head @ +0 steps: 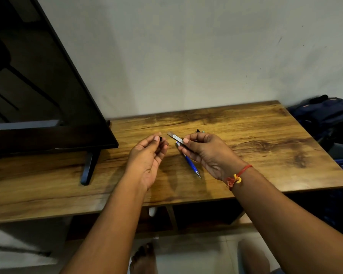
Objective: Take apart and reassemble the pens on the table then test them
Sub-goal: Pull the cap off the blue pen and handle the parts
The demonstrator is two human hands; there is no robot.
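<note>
Head view, mid-frame: looks partway through dismantling, with reassembly and testing yet to do. Pinched in the left hand (147, 155), a small black plastic end piece (160, 138). Gripped in the right hand (204, 153), a flat silver metal pen part (174, 137), long axis running up-left. Beneath, on the wooden table (246, 155), a slim blue pen (191, 164), silver tip toward lower right.

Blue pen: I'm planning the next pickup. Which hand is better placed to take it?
Probably the right hand: it hangs over the blue pen, though gripping a silver barrel. The left hand sits aside, pinching a black piece.
</note>
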